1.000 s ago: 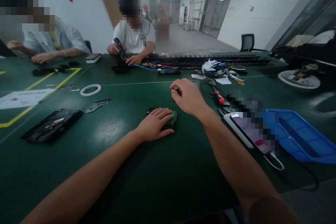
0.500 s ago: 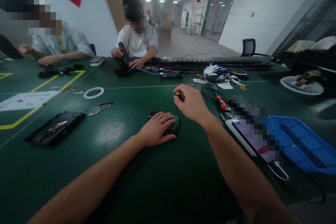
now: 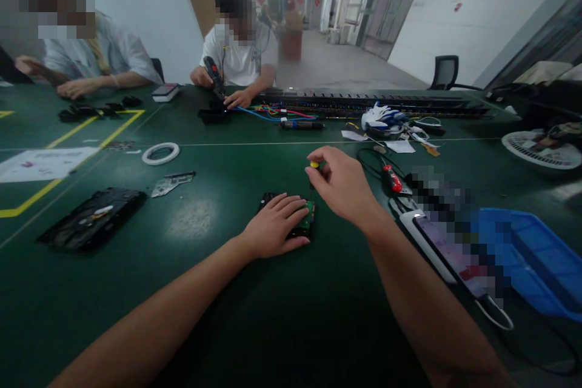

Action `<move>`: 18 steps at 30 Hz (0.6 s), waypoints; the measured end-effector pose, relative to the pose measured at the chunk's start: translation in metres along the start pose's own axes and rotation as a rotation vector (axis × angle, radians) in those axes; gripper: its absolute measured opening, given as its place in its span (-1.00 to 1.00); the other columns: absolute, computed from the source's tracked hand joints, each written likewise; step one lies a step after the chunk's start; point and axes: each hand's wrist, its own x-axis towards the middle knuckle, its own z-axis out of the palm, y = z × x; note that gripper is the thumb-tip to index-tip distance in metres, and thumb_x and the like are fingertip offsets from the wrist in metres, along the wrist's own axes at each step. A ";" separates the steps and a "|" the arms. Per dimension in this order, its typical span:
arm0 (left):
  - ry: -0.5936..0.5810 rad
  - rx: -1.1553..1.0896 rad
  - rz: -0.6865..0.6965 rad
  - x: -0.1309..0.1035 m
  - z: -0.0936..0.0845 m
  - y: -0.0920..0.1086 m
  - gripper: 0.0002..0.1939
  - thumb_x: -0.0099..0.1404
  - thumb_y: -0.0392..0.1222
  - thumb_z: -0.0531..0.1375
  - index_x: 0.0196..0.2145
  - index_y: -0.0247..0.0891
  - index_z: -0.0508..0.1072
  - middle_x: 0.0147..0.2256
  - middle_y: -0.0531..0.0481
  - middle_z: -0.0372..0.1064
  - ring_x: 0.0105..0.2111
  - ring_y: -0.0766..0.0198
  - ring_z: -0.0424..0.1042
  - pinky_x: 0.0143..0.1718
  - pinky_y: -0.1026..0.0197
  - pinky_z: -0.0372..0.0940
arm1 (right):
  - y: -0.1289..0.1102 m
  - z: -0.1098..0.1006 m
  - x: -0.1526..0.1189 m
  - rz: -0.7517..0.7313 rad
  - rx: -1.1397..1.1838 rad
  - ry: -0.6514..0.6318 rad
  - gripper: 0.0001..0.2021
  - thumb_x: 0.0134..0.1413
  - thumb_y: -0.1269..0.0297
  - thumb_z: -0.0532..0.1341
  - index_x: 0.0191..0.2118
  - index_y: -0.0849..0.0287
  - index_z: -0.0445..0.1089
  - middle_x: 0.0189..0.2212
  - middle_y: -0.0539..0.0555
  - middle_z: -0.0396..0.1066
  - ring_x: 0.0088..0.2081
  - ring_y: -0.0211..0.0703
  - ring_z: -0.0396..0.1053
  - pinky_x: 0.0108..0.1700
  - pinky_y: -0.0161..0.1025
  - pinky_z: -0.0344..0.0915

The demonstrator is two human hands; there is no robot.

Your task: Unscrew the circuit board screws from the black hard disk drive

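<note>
A hard drive [image 3: 305, 228] with a green circuit board lies on the green table in front of me. My left hand [image 3: 273, 227] rests flat over it, fingers stretched out and thumb along the near edge, covering much of the board. Above the drive's right end, my right hand [image 3: 341, 185] is closed around a small screwdriver [image 3: 314, 165] with a yellow cap. The screwdriver is held upright; whether its tip touches the drive I cannot tell.
To the left are a black plastic casing [image 3: 93, 218], a small circuit board [image 3: 173, 183] and a white ring [image 3: 160, 153]. A red screwdriver [image 3: 391, 179], phone [image 3: 448, 251] and blue tray [image 3: 541, 260] lie right. Across the table, a person [image 3: 239, 54] handles a power tool [image 3: 213, 76].
The view has tilted down and shifted slightly left. My left hand stays flat on the drive, and my right hand still grips the screwdriver above its right end.
</note>
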 end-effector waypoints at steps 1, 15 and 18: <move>0.003 -0.005 0.000 0.000 0.000 0.000 -0.22 0.45 0.36 0.08 0.39 -0.21 0.23 0.34 -0.20 0.27 0.39 -0.10 0.18 0.45 -0.25 0.00 | -0.001 0.000 0.000 0.002 -0.001 -0.004 -0.89 0.28 0.37 0.22 -0.11 0.12 0.44 -0.19 0.11 0.53 -0.29 -0.10 0.40 -0.18 -0.13 0.28; 0.021 -0.012 -0.009 0.001 -0.004 0.002 -0.24 0.47 0.35 0.07 0.36 -0.25 0.27 0.34 -0.24 0.27 0.38 -0.12 0.20 0.43 -0.25 0.03 | -0.001 -0.004 0.001 -0.053 -0.060 -0.022 -0.94 0.31 0.32 0.26 -0.18 0.11 0.49 -0.18 0.10 0.48 -0.18 -0.06 0.43 -0.12 -0.13 0.30; 0.018 -0.009 -0.007 0.001 -0.004 0.002 -0.25 0.47 0.36 0.06 0.34 -0.26 0.29 0.34 -0.24 0.28 0.38 -0.12 0.20 0.43 -0.25 0.03 | 0.001 -0.006 0.002 -0.051 -0.071 -0.030 -0.85 0.27 0.36 0.27 -0.07 0.11 0.49 -0.16 0.10 0.52 -0.24 -0.08 0.43 -0.18 -0.13 0.29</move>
